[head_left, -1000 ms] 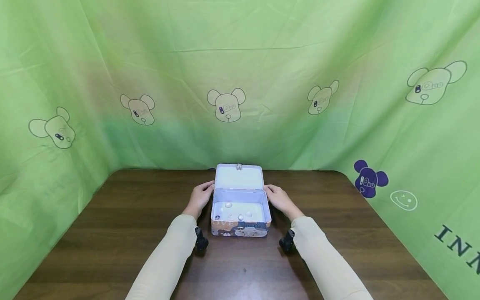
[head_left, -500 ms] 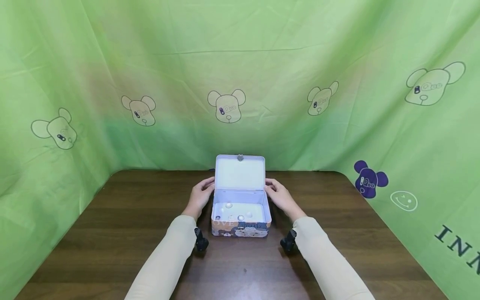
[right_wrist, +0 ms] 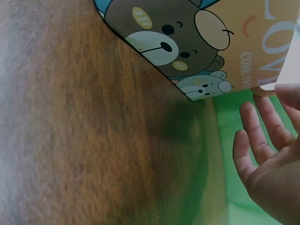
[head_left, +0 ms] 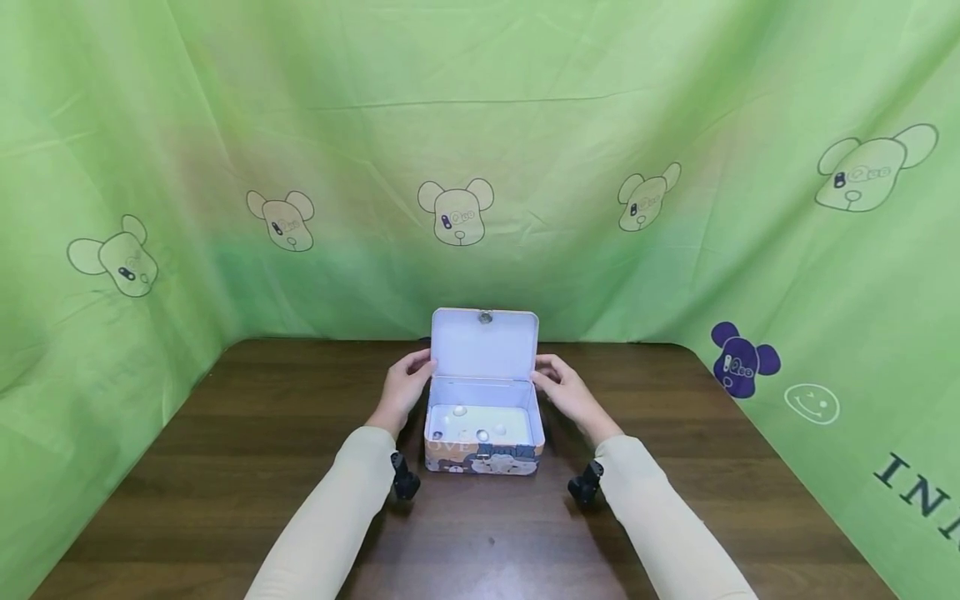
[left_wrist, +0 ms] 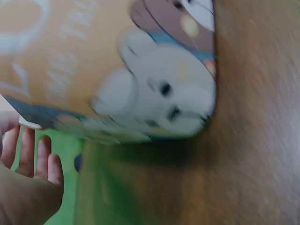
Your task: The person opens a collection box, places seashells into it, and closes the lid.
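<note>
A hinged tin box (head_left: 483, 460) with cartoon bears printed on it stands on the table, its lid (head_left: 485, 346) raised at the back with a round metal clasp at the top edge. Inside lie several small, pale round things (head_left: 482, 435), too small to make out. My left hand (head_left: 405, 387) pinches the lid's left edge low down, near the hinge. On the opposite edge my right hand (head_left: 567, 392) does the same. In the right wrist view, the thumb is in front of the lid and the index finger behind, with the other fingers (right_wrist: 253, 126) free of the box.
The brown wooden table (head_left: 262, 467) runs back to a green cloth (head_left: 360, 275) with bear outlines, hanging behind and at both sides. The box is close to the table's far edge. Black wrist devices (head_left: 405, 479) sit below both sleeves.
The lid has swung up from leaning far back to standing more upright. Both hands have shifted slightly upward along with it; the box's body has stayed in place.
</note>
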The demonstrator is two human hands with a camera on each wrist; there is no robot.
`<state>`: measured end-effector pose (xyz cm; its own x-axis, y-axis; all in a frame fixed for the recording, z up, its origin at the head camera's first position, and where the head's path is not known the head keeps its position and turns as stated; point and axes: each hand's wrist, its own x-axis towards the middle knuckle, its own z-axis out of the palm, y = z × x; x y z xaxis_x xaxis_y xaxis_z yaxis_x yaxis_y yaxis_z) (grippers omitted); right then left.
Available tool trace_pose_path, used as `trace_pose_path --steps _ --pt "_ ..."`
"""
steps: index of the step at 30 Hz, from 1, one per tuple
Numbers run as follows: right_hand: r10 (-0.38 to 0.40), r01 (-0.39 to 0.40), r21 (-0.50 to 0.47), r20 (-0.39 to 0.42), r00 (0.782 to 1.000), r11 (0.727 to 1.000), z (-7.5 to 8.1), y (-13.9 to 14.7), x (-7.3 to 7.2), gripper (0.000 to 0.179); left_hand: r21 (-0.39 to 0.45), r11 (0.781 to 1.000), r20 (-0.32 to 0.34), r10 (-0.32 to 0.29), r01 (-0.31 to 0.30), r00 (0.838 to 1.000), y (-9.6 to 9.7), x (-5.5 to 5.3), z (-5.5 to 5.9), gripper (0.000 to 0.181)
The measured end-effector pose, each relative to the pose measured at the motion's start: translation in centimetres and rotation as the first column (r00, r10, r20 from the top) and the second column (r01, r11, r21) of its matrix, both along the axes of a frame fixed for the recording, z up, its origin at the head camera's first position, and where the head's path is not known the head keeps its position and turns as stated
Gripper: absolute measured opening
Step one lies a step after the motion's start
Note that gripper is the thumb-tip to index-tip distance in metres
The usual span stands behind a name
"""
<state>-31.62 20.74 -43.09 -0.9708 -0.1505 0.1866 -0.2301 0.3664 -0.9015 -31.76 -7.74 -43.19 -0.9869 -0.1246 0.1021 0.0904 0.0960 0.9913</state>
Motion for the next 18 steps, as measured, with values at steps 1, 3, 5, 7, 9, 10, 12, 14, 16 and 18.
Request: trace_pose_path --steps 1,3,5,7,9,10,12,14,16,18 --pt "0.001 -0.001 -0.005 0.006 1.000 1.000 0.0 0.0 0.0 0.033 0.009 1.000 0.000 0.002 -0.002 1.000 0.1 0.0 0.2 0.036" --pt "0.008 -0.008 -0.004 0.012 1.000 1.000 0.0 0.1 0.0 0.033 0.028 1.000 0.013 0.008 -0.008 1.000 0.2 0.0 0.7 0.037" --pt "0.014 -0.014 -0.005 0.018 1.000 1.000 0.0 0.3 0.0 0.034 0.049 0.999 0.026 0.011 -0.012 1.000 0.4 0.1 1.2 0.037" --pt "0.027 -0.027 0.000 0.014 1.000 1.000 0.0 0.5 0.0 0.034 0.078 0.997 0.039 0.011 -0.014 0.999 0.6 0.1 1.6 0.038" --pt "0.042 -0.042 0.004 0.000 0.999 0.999 0.0 0.7 0.1 0.035 0.108 0.994 0.048 0.010 -0.015 0.999 0.8 0.1 2.1 0.039" --pt "0.047 -0.047 0.002 -0.005 0.999 0.999 0.0 0.8 0.1 0.035 0.119 0.993 0.053 0.010 -0.016 0.999 0.9 0.1 2.3 0.039" --pt "0.068 -0.068 0.002 -0.024 0.997 0.998 0.1 1.0 0.2 0.035 0.145 0.989 0.051 0.012 -0.020 0.999 1.0 0.1 2.8 0.040" --pt "0.086 -0.086 -0.008 -0.039 0.996 0.996 0.1 1.0 0.3 0.035 0.168 0.985 0.047 0.020 -0.028 0.999 1.2 0.3 3.4 0.040" --pt "0.099 -0.100 -0.019 -0.044 0.994 0.995 0.1 1.0 0.4 0.035 0.192 0.981 0.042 0.031 -0.039 0.999 1.3 0.5 4.0 0.039" --pt "0.105 -0.107 -0.028 -0.044 0.993 0.994 0.1 0.9 0.4 0.034 0.222 0.974 0.033 0.042 -0.048 0.999 1.4 0.7 4.7 0.039"
